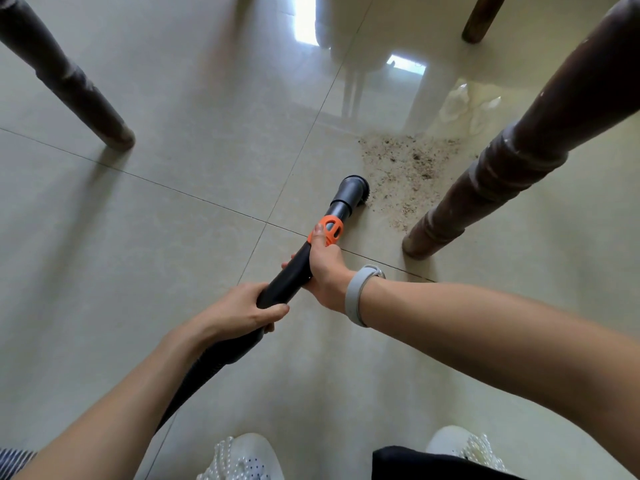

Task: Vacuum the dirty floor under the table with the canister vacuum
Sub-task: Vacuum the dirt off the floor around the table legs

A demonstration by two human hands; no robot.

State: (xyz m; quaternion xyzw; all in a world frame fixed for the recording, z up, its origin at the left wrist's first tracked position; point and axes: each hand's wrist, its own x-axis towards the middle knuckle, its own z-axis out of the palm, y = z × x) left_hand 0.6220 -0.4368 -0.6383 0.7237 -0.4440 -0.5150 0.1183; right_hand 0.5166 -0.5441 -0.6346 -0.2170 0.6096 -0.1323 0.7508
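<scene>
A black vacuum wand (289, 271) with an orange collar (330, 230) ends in a round grey brush nozzle (351, 190) resting on the pale tiled floor. A patch of brown crumbs and dust (405, 168) lies just right of the nozzle, touching its edge. My right hand (323, 268) grips the wand just behind the orange collar, thumb on the collar. My left hand (242, 311) grips the wand's rear end, where the black hose (207, 362) begins. The canister is out of view.
A dark wooden table leg (502, 168) stands right beside the dirt. Another leg (69, 84) is at far left, and a third (479, 19) at the top. My white shoes (242, 459) are at the bottom edge. A grey band (356, 296) circles my right wrist.
</scene>
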